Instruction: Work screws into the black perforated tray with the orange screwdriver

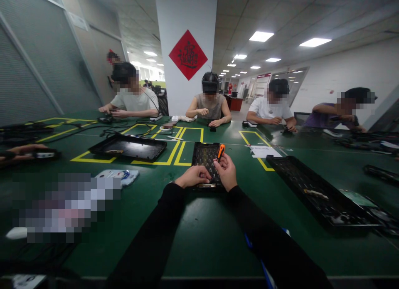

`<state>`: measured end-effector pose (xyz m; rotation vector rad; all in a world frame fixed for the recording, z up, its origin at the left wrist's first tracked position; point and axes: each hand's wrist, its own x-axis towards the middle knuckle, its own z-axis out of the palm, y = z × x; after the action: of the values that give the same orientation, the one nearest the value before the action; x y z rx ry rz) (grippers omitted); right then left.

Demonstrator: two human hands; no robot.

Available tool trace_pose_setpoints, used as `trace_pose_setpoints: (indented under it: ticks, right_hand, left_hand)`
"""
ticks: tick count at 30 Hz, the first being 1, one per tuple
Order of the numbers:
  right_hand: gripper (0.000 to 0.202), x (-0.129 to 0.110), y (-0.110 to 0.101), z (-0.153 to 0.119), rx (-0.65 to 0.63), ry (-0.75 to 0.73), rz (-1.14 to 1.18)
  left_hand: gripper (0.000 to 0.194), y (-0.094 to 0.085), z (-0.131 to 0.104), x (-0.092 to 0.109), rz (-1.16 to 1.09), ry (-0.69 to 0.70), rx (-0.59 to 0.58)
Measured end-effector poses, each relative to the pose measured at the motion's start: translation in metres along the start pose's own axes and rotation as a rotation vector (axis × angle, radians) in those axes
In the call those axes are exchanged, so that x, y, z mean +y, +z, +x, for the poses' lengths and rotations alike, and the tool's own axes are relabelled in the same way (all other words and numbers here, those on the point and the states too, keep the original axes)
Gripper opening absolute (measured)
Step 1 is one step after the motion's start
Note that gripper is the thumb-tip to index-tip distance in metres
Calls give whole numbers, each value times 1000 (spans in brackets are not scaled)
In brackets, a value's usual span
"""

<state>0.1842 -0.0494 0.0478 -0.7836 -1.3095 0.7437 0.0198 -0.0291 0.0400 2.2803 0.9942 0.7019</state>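
A black tray-like case with rows of small marks lies on the green table in front of me. My left hand is at its near left part, with thumb and fingertips pinched together low over the case; anything between them is too small to name. Closed around an orange-and-black tool, my right hand is over the case's right side. The tool's handle points up, and its lower end is hidden by the fingers. A small pale strip shows at the case's near edge, just below my left hand.
Left of centre lies a black tray; a longer one with small parts is on the right. White paper lies near yellow tape. A pouch is at left. Several people work across the table, and another person's hand is far left.
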Motion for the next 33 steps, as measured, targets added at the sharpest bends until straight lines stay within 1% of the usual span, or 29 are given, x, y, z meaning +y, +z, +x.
trace_pose_setpoints:
  ticks: [6,11,16,22,24,30,33]
  right_hand:
    - [36,1,1,1,29,26,8]
    - [36,-1,1,0,53,20,1]
    - [34,0,1,0,61,7,10]
    - [35,0,1,0,55,12,22]
    - [36,-1,1,0,42,35,19]
    - [39,-3,-2,1,-76,102,49]
    - [39,-1,-2,1,-71,101,38]
  left_hand:
    - [26,-1,-1,6,-9,14,-28]
    - [26,0,-1,7,15,-15,-7]
    - [25,2,1,3,96,3,19]
    - [28,3,0,3,30,-18,0]
    - [29,3,0,3,8,-37,5]
    - [29,2,0,3,40,-55,7]
    - [29,2,0,4,50,-83,18]
